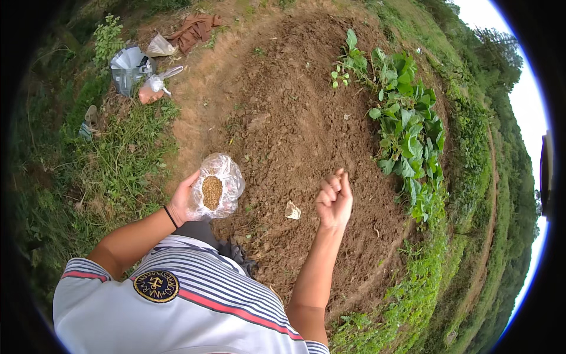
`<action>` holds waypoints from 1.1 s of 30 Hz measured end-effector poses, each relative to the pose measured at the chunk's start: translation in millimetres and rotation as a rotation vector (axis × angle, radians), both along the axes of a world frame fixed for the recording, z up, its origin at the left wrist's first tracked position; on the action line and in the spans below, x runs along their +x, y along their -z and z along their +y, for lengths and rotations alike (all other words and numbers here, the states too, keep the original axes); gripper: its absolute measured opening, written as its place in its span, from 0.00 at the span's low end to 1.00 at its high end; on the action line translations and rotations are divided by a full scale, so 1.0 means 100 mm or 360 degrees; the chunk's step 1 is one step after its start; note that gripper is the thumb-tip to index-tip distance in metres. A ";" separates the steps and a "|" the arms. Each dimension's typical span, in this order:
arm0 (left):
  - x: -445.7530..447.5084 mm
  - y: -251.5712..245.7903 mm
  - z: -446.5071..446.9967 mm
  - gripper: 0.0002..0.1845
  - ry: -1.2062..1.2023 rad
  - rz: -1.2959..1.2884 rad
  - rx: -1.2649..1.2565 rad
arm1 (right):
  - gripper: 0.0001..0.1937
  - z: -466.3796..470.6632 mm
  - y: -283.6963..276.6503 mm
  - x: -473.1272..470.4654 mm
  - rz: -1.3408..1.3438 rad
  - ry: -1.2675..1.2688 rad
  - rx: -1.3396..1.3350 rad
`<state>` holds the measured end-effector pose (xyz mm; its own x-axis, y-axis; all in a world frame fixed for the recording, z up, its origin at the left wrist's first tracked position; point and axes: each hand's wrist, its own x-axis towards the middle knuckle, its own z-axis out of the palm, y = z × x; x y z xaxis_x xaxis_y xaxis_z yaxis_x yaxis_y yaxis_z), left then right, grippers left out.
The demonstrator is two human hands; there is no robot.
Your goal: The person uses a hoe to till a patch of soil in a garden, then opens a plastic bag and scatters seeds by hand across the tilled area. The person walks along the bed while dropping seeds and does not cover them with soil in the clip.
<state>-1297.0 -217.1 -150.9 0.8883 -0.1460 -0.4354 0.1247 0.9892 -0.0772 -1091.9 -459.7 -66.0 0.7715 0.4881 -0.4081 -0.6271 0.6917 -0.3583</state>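
Note:
My left hand [182,198] holds a clear plastic bag [232,177] from its left side. The bag's mouth faces up, and small golden-brown seeds or grains [212,193] show inside. Out to the right, my right hand [334,200] is raised over the tilled brown soil [283,146]. Its fingers are curled with the fingertips near the thumb. Blur hides whether anything small is pinched there. A pale scrap [292,210] lies on the soil between my hands.
Broad-leaved green plants [409,128] grow along the plot's right side. At the upper left are a grey bag [128,73], a tied plastic bag with pinkish contents [151,93], a whitish bag [160,46] and a brown cloth [196,31]. Cut grass [128,155] lies left.

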 end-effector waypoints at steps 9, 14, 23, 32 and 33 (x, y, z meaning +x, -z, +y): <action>0.18 -0.43 1.11 0.28 -0.0476 0.0025 0.0314 | 0.11 0.26 0.65 0.85 0.0028 0.0441 0.0426; 0.21 -0.38 1.40 0.28 -0.0633 -0.0020 0.0305 | 0.11 0.31 1.81 0.16 0.0937 0.0493 0.0128; 0.88 -0.34 2.02 0.27 -0.0736 0.0003 0.0449 | 0.12 1.45 0.23 2.36 -0.0566 0.0277 0.0658; 2.70 -0.27 2.98 0.27 -0.0763 0.0191 0.0381 | 0.10 1.74 2.45 2.75 0.1083 0.0439 -0.0122; 2.90 -0.32 3.12 0.27 -0.0719 0.0177 0.0436 | 0.10 1.85 2.49 2.86 0.1249 0.0471 -0.0187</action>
<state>-1006.7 95.2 -119.1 0.7828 0.3719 -0.4988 -0.3118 0.9283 0.2028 -806.2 -274.6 -315.4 0.3323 0.2312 -0.9144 -0.5230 0.8520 0.0254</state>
